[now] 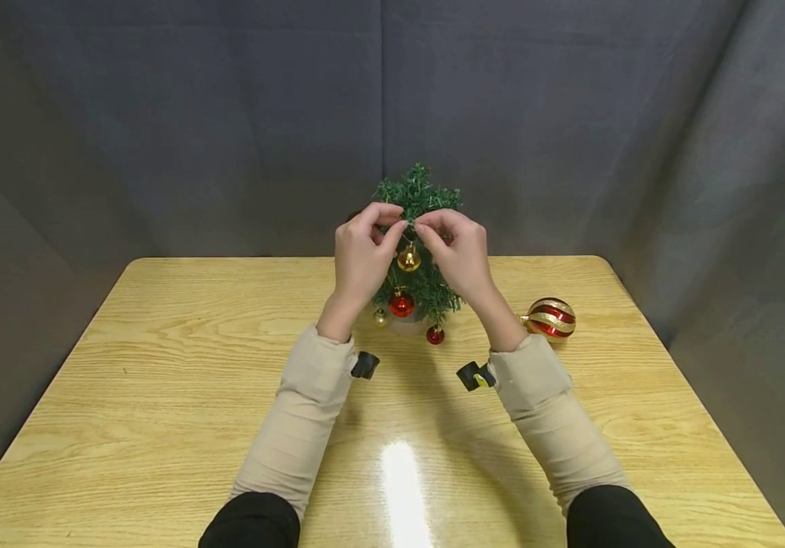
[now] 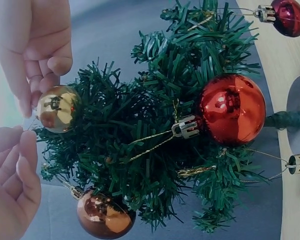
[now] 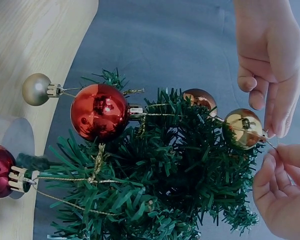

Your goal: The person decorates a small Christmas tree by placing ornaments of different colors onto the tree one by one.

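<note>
Both hands meet in front of the upper part of a small artificial Christmas tree. My left hand and right hand pinch the thin string of a shiny gold bauble between thumb and fingers. The bauble hangs just below the fingertips, close to the branches; in the right wrist view the string shows at its cap. Lower on the tree hang a red bauble, a dark red bauble and a small pale gold bauble. A copper bauble hangs on the left side, mostly hidden in the head view.
A large red-and-gold striped bauble lies on the wooden table, right of the tree and beside my right forearm. The tree's round base stands near the table's far edge. A grey curtain hangs behind.
</note>
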{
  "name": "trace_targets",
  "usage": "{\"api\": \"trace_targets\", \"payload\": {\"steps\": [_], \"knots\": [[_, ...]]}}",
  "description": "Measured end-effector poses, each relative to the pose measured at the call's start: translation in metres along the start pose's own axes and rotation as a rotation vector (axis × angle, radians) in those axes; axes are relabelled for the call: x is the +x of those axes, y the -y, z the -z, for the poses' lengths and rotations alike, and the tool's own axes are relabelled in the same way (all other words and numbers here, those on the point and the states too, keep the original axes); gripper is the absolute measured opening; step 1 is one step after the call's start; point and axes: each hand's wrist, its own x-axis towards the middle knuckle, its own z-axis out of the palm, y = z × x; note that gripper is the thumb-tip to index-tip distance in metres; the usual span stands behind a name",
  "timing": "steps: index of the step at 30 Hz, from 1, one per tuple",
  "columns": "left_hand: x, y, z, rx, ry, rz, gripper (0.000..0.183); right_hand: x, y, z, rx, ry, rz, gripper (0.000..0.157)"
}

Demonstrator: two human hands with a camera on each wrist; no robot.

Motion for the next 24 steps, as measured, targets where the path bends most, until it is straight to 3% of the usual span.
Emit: {"api": "trace_targets", "payload": {"steps": [14,24], "knots": [[0.0064,-0.0033,-0.0018,0.17,0.015,0.025,0.015,0.007,-0.0004,-0.0047,-0.039,-0.016,-0.058,0.012],[0.0023,0.001,-0.003,0.27,0.025,0.014,0.014,0.0065,-0.0042,-0.0092,-0.115,-0.01,-0.053,0.01]]}}
